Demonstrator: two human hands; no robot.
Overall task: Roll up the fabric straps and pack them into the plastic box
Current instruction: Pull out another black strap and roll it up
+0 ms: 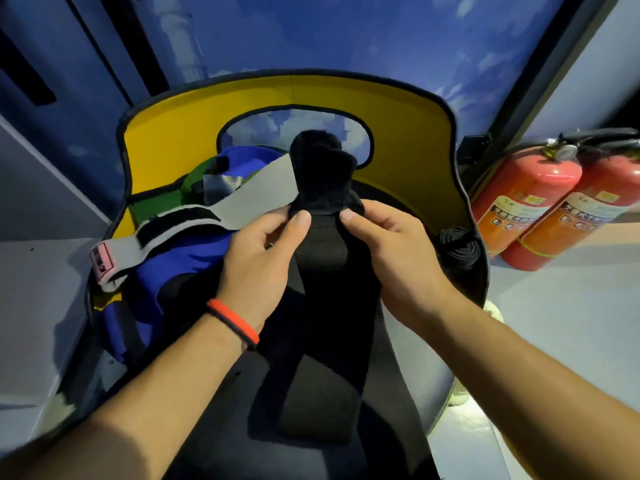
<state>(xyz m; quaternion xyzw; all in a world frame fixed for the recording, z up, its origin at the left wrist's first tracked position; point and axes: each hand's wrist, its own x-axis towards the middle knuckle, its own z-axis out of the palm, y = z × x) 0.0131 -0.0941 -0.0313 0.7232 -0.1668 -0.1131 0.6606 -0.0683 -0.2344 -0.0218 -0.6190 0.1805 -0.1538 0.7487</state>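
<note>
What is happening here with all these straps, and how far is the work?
A person holds a long black strap in front of the body. The left hand and the right hand both pinch it near its upper end, and the rest lies stretched toward the camera, not yet rolled. At the left lies a loose pile of straps in blue, green and grey. At the right sits one rolled black strap.
</note>
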